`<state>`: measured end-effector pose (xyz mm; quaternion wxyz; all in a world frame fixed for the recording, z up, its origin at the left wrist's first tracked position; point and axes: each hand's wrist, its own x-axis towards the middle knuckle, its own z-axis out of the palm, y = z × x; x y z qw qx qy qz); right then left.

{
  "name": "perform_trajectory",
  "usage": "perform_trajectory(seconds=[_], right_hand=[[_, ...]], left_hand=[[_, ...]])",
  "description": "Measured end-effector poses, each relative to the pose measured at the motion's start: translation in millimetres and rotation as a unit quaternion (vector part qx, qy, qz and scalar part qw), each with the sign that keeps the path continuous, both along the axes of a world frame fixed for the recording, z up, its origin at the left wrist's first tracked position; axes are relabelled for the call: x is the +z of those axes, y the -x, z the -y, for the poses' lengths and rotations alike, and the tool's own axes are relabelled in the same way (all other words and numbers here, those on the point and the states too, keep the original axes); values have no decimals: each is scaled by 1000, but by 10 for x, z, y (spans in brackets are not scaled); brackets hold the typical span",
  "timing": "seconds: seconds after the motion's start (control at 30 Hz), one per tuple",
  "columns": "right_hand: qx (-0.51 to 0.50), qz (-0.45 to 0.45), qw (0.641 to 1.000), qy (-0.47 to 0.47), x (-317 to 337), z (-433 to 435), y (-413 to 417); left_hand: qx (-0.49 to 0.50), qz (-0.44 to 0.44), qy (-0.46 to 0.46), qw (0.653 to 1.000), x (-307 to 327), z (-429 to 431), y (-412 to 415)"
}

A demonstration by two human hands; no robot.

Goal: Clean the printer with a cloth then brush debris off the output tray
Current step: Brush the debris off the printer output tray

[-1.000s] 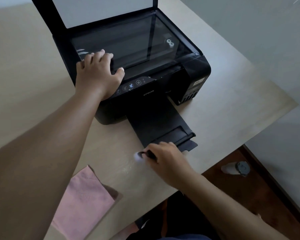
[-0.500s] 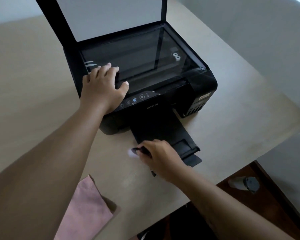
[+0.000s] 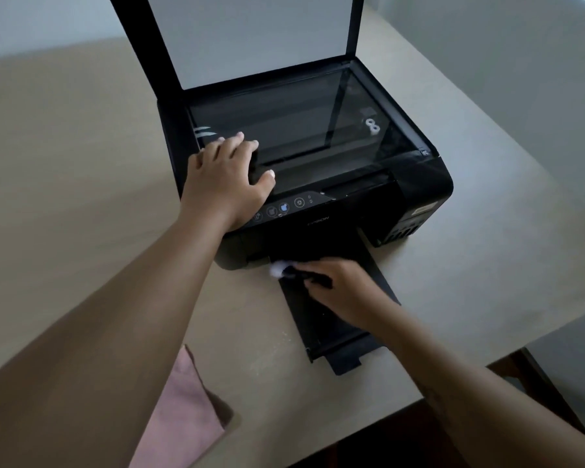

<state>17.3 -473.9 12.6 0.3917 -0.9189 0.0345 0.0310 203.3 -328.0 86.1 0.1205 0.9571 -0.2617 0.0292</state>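
A black printer (image 3: 416, 184) stands on the beige table (image 3: 81, 197) with its scanner lid (image 3: 260, 35) raised and the glass bare. My left hand (image 3: 223, 184) lies flat on the printer's front left corner, fingers spread on the glass edge. The black output tray (image 3: 321, 329) sticks out toward me. My right hand (image 3: 341, 285) is shut on a small black brush (image 3: 294, 272); its white bristle tip touches the tray's inner left end, close to the printer's mouth. A pink cloth (image 3: 179, 417) lies on the table near the front edge, partly under my left forearm.
The table's front edge runs diagonally just below the tray end, with dark floor beyond it. A pale wall rises behind and to the right of the printer. Fine specks dot the table left of the tray.
My right hand has carried the brush from the table beside the tray's outer end up to the tray's inner end. The left hand has kept its place on the printer.
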Motion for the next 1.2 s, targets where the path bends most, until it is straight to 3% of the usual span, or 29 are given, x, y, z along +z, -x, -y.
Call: perform_trajectory(seconds=[0.13,0.17,0.33,0.5,0.6,0.67,0.77,0.93,1.2], right_hand=[[-231,11,955,187,-104,431,129],[-222,25,955,196,-115,413,124],[20,66,991,117,-50,2,53],[54,90,989,102,-36,-211,90],[98,81,986,107,-84,-431,1],[141,64,982,109,-112,-666,-75],[162,69,973,147,-179,-914,-164],[209,51,950,225,-302,-1264,-142],[206,42,944,255,-521,-1490,-95]], left_hand=[[-5,-8,-8,1000,-12,14,30],[-6,-10,-9,1000,-9,14,32],[-22,-2,28,999,87,-12,92],[-4,76,52,996,37,-396,607],[79,130,69,986,-165,-833,1087],[141,108,57,982,-340,-1160,1410],[173,7,9,985,-624,-1465,1795],[238,-139,-90,957,-1100,-1775,2360],[266,-85,-61,958,-1446,-1909,2462]])
